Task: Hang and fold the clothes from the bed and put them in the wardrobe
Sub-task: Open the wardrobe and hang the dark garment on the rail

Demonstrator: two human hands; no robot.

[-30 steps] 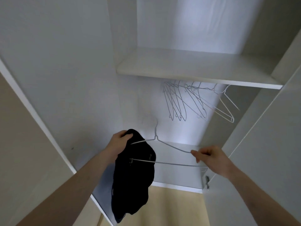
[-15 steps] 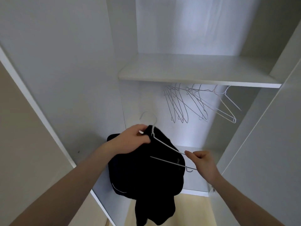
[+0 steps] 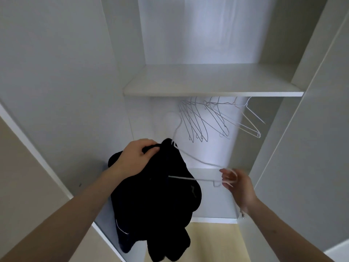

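Left hand [image 3: 138, 157]: fingers curled round the top of the garment [image 3: 156, 201], near the neck of the hanger [image 3: 196, 159]
Right hand [image 3: 238, 184]: blurred, fingers spread and loose at the right end of the hanger; cannot tell if touching the wire
Garment: black, bunched over the left half of the hanger, hanging down in front of the wardrobe [image 3: 56, 72] opening
Hanger: white wire, tilted, right end lower, hook up and blurred
Spare hangers [image 3: 211, 120]: a cluster under the shelf [image 3: 213, 82], well apart from both hands
Floor [image 3: 213, 241]: pale wood, below the garment
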